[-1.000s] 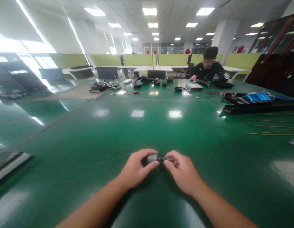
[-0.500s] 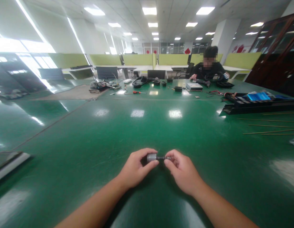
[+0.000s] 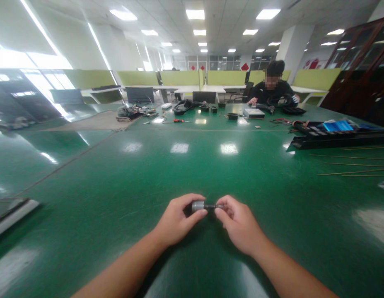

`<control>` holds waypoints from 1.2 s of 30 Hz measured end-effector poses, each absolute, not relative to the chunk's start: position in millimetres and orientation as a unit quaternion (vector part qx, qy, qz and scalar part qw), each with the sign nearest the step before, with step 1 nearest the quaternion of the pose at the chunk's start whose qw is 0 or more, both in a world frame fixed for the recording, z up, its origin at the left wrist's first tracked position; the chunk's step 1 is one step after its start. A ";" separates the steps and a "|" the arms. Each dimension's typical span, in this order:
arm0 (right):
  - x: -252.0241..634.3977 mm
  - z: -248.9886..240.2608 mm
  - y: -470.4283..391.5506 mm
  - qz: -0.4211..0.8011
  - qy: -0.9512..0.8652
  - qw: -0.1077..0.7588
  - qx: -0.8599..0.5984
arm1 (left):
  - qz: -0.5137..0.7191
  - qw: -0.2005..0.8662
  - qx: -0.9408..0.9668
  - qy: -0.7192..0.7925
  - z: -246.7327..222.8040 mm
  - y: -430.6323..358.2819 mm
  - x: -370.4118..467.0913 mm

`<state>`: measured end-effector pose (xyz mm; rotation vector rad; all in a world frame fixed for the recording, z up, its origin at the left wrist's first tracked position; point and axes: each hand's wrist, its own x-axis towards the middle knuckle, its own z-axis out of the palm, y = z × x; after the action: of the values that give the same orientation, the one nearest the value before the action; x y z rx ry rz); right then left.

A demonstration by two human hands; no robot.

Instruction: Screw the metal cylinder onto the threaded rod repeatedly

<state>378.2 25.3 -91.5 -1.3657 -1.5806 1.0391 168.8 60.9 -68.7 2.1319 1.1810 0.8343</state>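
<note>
A small silver cylinder with a thin dark shaft [image 3: 198, 205] lies level between my hands, just above the green table [image 3: 185, 174]. My left hand [image 3: 178, 219] is closed round the silver end, thumb in front and fingers behind. At the other end, my right hand [image 3: 237, 221] pinches the tip of the dark shaft between thumb and fingertips. A short stretch of shaft shows in the gap between the hands. Its far right tip is partly covered by my right fingers, and I cannot make out what exactly the piece is.
Across the table sits a person [image 3: 272, 89] with hands at some equipment. A red-handled screwdriver [image 3: 179, 121], small black boxes [image 3: 233, 116] and a white box [image 3: 254, 113] lie far off. On the right are a black tray with blue parts [image 3: 337, 126] and thin rods [image 3: 350, 157].
</note>
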 end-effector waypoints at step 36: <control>380.5 -90.1 26.2 0.415 -0.611 0.405 -0.538 | 0.320 0.275 0.793 0.440 -68.2 61.6 169.0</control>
<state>380.5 26.2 -90.1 -1.3572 -1.5425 1.0482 169.0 61.6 -68.2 2.1314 1.1834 0.8594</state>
